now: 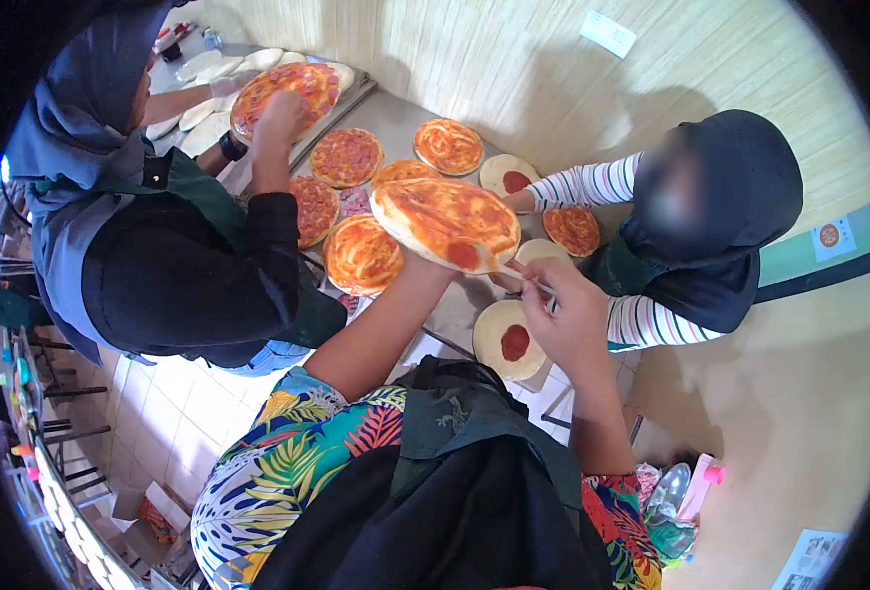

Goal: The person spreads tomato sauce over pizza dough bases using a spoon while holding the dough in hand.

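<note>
A large dough round smeared with red sauce [440, 214] is held up in the middle, slightly tilted. My left hand [423, 267] is under it, its fingers hidden by the dough. My right hand [565, 307] is closed around the handle of a spreading utensil [510, 269], whose tip touches the sauce near the round's right edge. Just below my right hand lies a pale dough round [499, 339] with a red sauce spot in its centre. A sauced round [363, 256] lies left of the held one, partly overlapped by it.
At left a person [160, 236] holds a topped round [283, 98] near a tray of pale dough [209, 128]. A person in striped sleeves [691, 226] reaches in from the right. Several sauced or topped rounds [347, 157] cover the table [396, 110]. A wall stands behind.
</note>
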A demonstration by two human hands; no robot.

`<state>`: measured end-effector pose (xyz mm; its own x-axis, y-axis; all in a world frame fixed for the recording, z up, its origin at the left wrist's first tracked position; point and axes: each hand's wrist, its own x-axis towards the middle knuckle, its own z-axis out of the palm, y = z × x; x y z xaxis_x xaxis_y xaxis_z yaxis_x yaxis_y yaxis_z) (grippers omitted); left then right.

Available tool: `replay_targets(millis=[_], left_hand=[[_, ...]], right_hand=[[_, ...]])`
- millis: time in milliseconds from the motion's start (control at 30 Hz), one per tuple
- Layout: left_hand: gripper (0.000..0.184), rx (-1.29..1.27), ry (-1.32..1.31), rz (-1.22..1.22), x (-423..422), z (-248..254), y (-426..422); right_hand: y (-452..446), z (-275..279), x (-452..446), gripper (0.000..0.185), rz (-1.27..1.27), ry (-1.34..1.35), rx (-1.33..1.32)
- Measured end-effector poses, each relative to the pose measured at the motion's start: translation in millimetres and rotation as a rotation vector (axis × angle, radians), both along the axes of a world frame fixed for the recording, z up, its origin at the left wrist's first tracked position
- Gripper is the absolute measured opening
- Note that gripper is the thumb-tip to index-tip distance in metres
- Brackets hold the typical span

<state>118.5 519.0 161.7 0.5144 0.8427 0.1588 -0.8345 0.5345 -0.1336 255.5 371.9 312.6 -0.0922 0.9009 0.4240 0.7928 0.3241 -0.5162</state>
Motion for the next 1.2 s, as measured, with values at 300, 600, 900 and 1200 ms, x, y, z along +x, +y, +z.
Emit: replay_targets(millis=[300,600,900,1200], left_hand=[[0.055,-0.024,0.131,0.055,-5.7,2.9,5.2],[0.061,0.198,0.080,-0.160,-3.3,9.4,10.0],[0.061,0.226,-0.088,-0.284,-5.0,31.0,0.0],[0.051,0.177,-0.006,-0.245,-8.9,27.4,-7.9]], right_hand=[[4.0,-22.7,28.2,0.006,-0.243,0.264,-0.135],[18.0,-24.8,54.6,0.005,-0.231,0.183,-0.184],[32.4,-10.4,20.4,0.008,-0.068,0.200,-0.202],[53.7,-3.5,3.6,0.011,0.015,0.132,-0.121]])
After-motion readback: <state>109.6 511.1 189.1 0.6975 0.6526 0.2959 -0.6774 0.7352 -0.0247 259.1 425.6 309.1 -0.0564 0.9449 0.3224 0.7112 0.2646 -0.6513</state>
